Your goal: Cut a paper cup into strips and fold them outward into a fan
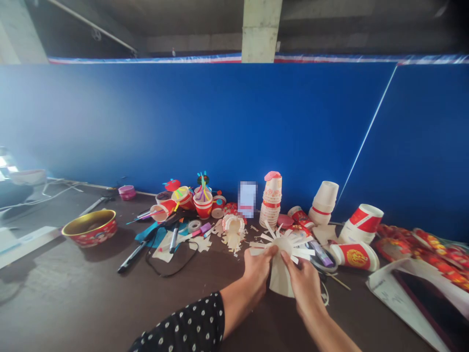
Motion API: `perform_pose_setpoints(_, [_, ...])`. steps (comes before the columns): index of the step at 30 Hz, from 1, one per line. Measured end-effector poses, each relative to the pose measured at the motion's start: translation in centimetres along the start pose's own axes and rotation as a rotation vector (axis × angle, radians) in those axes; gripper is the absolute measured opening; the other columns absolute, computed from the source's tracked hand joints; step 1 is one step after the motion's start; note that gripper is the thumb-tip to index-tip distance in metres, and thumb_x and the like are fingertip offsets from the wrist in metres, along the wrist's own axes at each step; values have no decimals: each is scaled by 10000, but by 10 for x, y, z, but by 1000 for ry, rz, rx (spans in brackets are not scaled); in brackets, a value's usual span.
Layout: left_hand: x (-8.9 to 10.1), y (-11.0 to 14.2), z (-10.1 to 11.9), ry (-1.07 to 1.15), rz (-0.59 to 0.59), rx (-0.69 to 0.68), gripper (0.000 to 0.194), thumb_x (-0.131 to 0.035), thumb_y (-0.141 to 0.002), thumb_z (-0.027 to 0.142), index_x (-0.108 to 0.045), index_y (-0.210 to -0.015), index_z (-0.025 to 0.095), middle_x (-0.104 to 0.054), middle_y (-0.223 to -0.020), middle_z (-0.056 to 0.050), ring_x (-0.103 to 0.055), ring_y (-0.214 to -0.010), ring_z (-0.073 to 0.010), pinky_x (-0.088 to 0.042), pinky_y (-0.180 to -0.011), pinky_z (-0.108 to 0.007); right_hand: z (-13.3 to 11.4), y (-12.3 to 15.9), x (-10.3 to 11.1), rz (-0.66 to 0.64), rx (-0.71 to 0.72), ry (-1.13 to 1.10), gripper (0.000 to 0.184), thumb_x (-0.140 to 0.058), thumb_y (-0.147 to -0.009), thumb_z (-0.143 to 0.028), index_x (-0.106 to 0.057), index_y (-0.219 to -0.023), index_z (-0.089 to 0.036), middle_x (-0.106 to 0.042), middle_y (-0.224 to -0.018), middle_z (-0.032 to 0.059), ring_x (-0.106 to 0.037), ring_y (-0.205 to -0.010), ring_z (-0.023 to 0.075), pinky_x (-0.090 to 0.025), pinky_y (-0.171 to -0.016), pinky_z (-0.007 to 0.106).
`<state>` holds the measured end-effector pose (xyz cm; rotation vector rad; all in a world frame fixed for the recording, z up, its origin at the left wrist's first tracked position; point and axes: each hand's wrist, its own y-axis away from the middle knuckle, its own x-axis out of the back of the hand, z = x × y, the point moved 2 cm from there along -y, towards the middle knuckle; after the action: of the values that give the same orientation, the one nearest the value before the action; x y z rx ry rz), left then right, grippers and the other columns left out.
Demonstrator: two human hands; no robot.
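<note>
A white paper cup is held between my two hands low over the table. Its rim end is cut into several narrow strips that fan outward on the far side, away from me. My left hand grips the cup's left side, thumb near the base of the strips. On the opposite side my right hand is closed on the cup, its thumb and fingers pressed near the strips. Just beyond lies another cut paper cup, ringed by white paper scraps.
Stacked paper cups stand behind my hands, with more red-and-white cups to the right. A gold-lined bowl, a black pen and decorated cups are leftward. A dark tablet lies at right; a blue partition rises behind.
</note>
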<state>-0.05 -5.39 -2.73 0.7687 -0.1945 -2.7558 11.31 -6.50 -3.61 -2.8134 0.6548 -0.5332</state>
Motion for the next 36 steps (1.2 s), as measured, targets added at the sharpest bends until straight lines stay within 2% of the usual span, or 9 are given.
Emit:
perform_pose_setpoints(3, [0,0,1,-4,23,30,224,-733,-521,185,-606,-681,94,-645,-617,-71,-595,-539,-185,-477,-530,-292,5,-2,0,-62,-31,9,489,-592,-658,-555,-707,-843,-117,-720,-761,127,-649,-719,296,-470,-627,322])
perform_pose_setpoints(7, [0,0,1,46,16,37,276,-738,-496,156,-621,-738,97,-667,-695,-81,-608,-587,-186,-487,-564,-289,5,-4,-1,-37,19,34,510,-568,-691,-538,-690,-945,-113,-708,-889,153,-635,-863,321,-454,-749,362])
perform_pose_setpoints(10, [0,0,1,65,2,23,296,-755,-476,162,-635,-740,99,-670,-706,-81,-603,-593,-174,-480,-568,-271,2,-4,-1,-34,33,49,479,-549,-701,-526,-707,-906,-122,-714,-847,153,-630,-889,333,-432,-804,392])
perform_pose_setpoints(17, [0,-1,-3,110,-95,6,278,-749,-512,223,-651,-740,99,-667,-681,-66,-601,-582,-168,-472,-560,-264,0,-2,-1,-20,-53,41,436,-564,-671,-550,-726,-750,-153,-719,-711,135,-650,-807,335,-460,-751,384])
perform_pose_setpoints(20, [-1,-1,-2,118,-139,-14,314,-755,-519,244,-660,-779,95,-678,-724,-83,-617,-619,-191,-484,-585,-284,1,-1,-3,-69,-72,54,500,-535,-686,-583,-715,-815,-134,-716,-806,155,-643,-843,344,-471,-746,396])
perform_pose_setpoints(24, [0,-2,0,105,-76,-23,345,-780,-484,300,-651,-718,81,-671,-675,-96,-617,-594,-207,-487,-576,-305,-5,0,-3,-50,47,-2,501,-582,-686,-521,-668,-1001,-141,-676,-1024,140,-583,-1019,320,-426,-880,403])
perform_pose_setpoints(29, [1,-1,2,81,-3,-98,385,-787,-482,344,-651,-742,93,-676,-696,-90,-628,-625,-205,-493,-582,-289,-9,1,-5,-82,104,-112,416,-617,-695,-445,-671,-981,-149,-688,-1001,116,-605,-985,300,-429,-896,418])
perform_pose_setpoints(33, [1,-2,-1,106,-25,-84,394,-790,-485,341,-642,-756,96,-675,-697,-89,-631,-619,-203,-502,-579,-290,-1,0,-7,-5,10,-243,419,-646,-669,-421,-670,-972,-133,-680,-1021,124,-610,-984,297,-452,-886,410])
perform_pose_setpoints(36, [0,-4,-3,154,-27,-58,412,-792,-490,298,-629,-814,102,-680,-759,-99,-639,-656,-209,-512,-610,-304,5,-1,-9,-5,-91,-372,449,-670,-647,-398,-654,-1005,-128,-670,-1050,112,-619,-970,285,-483,-856,392])
